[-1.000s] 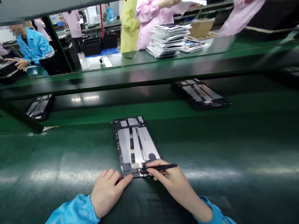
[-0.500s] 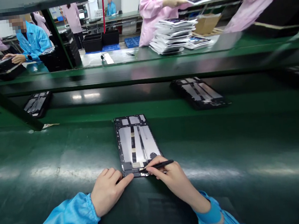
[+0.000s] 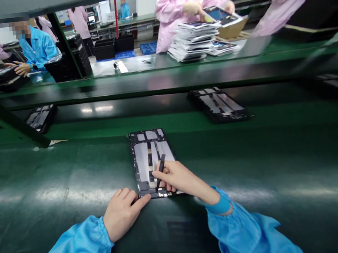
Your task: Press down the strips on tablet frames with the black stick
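Observation:
An opened tablet [image 3: 142, 157] lies face down before me, its black frame, silver battery cells and dark flex strip exposed. My left hand [image 3: 123, 211] rests at its lower left corner, thumb on the near edge and fingers curled along the side, holding it. With my right hand [image 3: 177, 176] I grip black tweezers [image 3: 161, 163] nearly upright. Their tip meets the lower part of the tablet, beside small shiny contacts. The right hand covers the tablet's lower right area.
More opened tablets, one at the right [image 3: 219, 105] and one at the left [image 3: 41, 117], sit on the green conveyor [image 3: 111, 126] beyond. A green post [image 3: 20, 122] slants down at left. Across the line, co-workers stand near a stack of white-wrapped items [image 3: 193, 41].
My right hand has moved up and left over the tablet, turning the tweezers from nearly flat to steep. The left hand stays put. The far tablets have shifted slightly left.

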Action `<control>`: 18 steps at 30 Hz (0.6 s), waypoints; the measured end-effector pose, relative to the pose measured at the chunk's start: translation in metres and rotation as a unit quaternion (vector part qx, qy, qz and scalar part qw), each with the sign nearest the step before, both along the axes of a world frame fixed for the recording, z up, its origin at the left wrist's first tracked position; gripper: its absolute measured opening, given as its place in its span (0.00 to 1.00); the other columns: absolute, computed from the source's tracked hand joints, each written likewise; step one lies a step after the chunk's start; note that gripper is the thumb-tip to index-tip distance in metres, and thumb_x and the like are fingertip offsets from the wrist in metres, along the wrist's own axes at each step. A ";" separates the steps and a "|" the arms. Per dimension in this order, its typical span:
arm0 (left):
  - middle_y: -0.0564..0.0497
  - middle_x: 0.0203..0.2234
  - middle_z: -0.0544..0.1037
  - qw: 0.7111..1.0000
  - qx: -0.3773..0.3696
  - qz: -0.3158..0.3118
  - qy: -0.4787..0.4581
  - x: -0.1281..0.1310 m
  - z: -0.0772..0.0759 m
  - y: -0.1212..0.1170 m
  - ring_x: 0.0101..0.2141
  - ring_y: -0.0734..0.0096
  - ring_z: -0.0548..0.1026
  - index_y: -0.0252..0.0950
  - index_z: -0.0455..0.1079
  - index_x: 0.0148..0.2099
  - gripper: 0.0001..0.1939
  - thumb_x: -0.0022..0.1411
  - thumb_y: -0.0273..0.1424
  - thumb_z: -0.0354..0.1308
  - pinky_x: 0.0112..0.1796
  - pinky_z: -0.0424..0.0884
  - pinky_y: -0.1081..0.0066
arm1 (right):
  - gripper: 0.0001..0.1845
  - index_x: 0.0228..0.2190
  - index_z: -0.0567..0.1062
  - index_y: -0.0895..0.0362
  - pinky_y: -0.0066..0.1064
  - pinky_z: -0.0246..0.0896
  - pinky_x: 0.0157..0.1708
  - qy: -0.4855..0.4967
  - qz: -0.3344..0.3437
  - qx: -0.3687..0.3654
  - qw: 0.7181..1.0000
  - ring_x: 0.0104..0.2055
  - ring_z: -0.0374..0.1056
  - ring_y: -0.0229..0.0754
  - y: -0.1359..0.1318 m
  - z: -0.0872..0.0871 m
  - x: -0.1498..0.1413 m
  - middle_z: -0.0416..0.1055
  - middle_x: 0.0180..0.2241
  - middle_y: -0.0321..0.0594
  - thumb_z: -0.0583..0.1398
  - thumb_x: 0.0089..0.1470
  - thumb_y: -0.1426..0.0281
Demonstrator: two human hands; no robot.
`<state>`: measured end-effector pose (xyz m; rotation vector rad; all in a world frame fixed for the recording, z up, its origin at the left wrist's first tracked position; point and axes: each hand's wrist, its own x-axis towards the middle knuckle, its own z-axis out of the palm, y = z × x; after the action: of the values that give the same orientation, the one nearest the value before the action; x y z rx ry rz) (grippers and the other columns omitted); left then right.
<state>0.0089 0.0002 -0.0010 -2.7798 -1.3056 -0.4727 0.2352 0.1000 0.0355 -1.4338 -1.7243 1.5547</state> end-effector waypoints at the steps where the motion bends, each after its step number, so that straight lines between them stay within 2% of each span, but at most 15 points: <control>1: 0.51 0.33 0.69 1.000 -0.004 0.001 -0.002 -0.001 0.000 0.000 0.32 0.67 0.64 0.42 0.64 0.59 0.16 0.71 0.26 0.51 0.32 0.58 0.65 | 0.13 0.28 0.73 0.57 0.20 0.60 0.11 0.015 -0.012 0.006 1.000 0.15 0.67 0.37 -0.004 -0.002 0.003 0.72 0.19 0.36 0.64 0.56 0.60; 4: 0.51 0.34 0.69 1.000 -0.016 -0.008 -0.005 -0.003 0.000 0.000 0.32 0.68 0.65 0.43 0.63 0.60 0.18 0.71 0.26 0.51 0.32 0.58 0.65 | 0.18 0.34 0.73 0.58 0.22 0.65 0.15 0.095 -0.068 0.050 0.992 0.21 0.70 0.39 -0.028 -0.012 0.013 0.74 0.24 0.39 0.63 0.57 0.55; 6: 0.51 0.33 0.70 1.000 -0.015 -0.023 -0.014 -0.006 0.000 0.000 0.33 0.68 0.65 0.42 0.63 0.61 0.18 0.71 0.26 0.51 0.33 0.58 0.65 | 0.19 0.38 0.74 0.58 0.24 0.68 0.19 0.136 -0.096 0.088 0.982 0.27 0.74 0.42 -0.049 -0.021 0.017 0.75 0.32 0.44 0.62 0.59 0.54; 8: 0.51 0.33 0.71 0.999 -0.006 -0.037 -0.030 -0.007 0.001 0.000 0.33 0.68 0.66 0.39 0.63 0.60 0.17 0.71 0.26 0.51 0.33 0.58 0.66 | 0.17 0.40 0.75 0.57 0.26 0.71 0.22 0.145 -0.101 0.112 0.978 0.31 0.75 0.43 -0.069 -0.030 0.018 0.75 0.38 0.46 0.60 0.61 0.55; 10: 0.51 0.32 0.71 0.998 0.004 -0.044 -0.045 -0.008 0.002 0.000 0.33 0.69 0.66 0.38 0.65 0.58 0.15 0.71 0.25 0.51 0.33 0.57 0.66 | 0.14 0.42 0.76 0.55 0.28 0.73 0.26 0.129 -0.084 0.129 0.980 0.31 0.75 0.43 -0.082 -0.036 0.016 0.76 0.38 0.44 0.60 0.63 0.58; 12: 0.52 0.32 0.71 0.997 0.013 -0.047 -0.055 -0.008 0.004 0.001 0.32 0.69 0.65 0.36 0.66 0.56 0.13 0.71 0.25 0.51 0.33 0.57 0.66 | 0.11 0.42 0.77 0.53 0.32 0.74 0.32 0.105 -0.064 0.158 0.980 0.32 0.75 0.44 -0.087 -0.038 0.014 0.77 0.36 0.42 0.60 0.64 0.61; 15: 0.52 0.31 0.71 0.996 0.022 -0.052 -0.066 -0.007 0.005 0.001 0.31 0.69 0.64 0.35 0.67 0.55 0.12 0.71 0.24 0.52 0.32 0.56 0.66 | 0.07 0.41 0.78 0.51 0.36 0.71 0.44 0.080 -0.042 0.211 0.973 0.39 0.75 0.47 -0.087 -0.037 0.011 0.78 0.38 0.40 0.61 0.63 0.64; 18: 0.52 0.30 0.70 0.996 0.023 -0.050 -0.066 -0.007 0.004 0.001 0.31 0.69 0.64 0.35 0.67 0.55 0.12 0.71 0.25 0.52 0.32 0.56 0.66 | 0.06 0.41 0.78 0.50 0.34 0.69 0.46 0.079 -0.017 0.237 0.968 0.42 0.74 0.46 -0.085 -0.036 0.011 0.78 0.39 0.38 0.61 0.63 0.67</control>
<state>0.0020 0.0014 0.0031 -2.8288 -1.1667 -0.6937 0.2460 0.0146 -0.0002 -1.0632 -1.8043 1.1003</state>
